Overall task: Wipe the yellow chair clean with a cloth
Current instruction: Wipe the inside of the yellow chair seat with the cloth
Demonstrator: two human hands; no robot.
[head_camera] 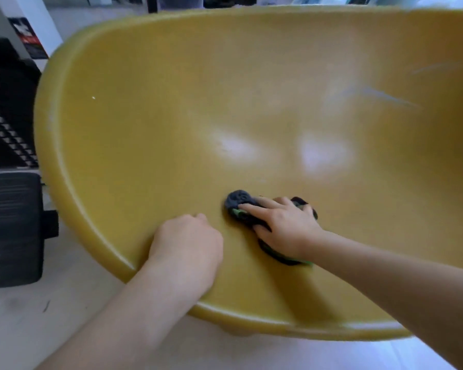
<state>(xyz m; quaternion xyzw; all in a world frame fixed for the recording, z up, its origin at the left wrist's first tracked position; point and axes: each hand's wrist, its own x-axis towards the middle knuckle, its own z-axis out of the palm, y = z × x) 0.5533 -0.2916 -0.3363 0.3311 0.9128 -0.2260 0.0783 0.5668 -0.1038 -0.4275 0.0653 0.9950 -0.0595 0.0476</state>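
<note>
The yellow chair (171, 108) fills most of the view, its glossy moulded seat curving up to a rim at the left and back. A dark grey cloth with green edging (238, 201) lies on the front part of the seat. My right hand (284, 225) presses down on the cloth with its fingers stretched flat over it. My left hand (187, 241) rests on the seat near the front left rim, its fingers curled under and holding nothing.
A black office chair seat (11, 225) stands on the floor at the left. Behind it is dark furniture (6, 102). Pale floor (24, 316) runs under the chair's front edge. Faint scratch marks (385, 96) show on the seat's right side.
</note>
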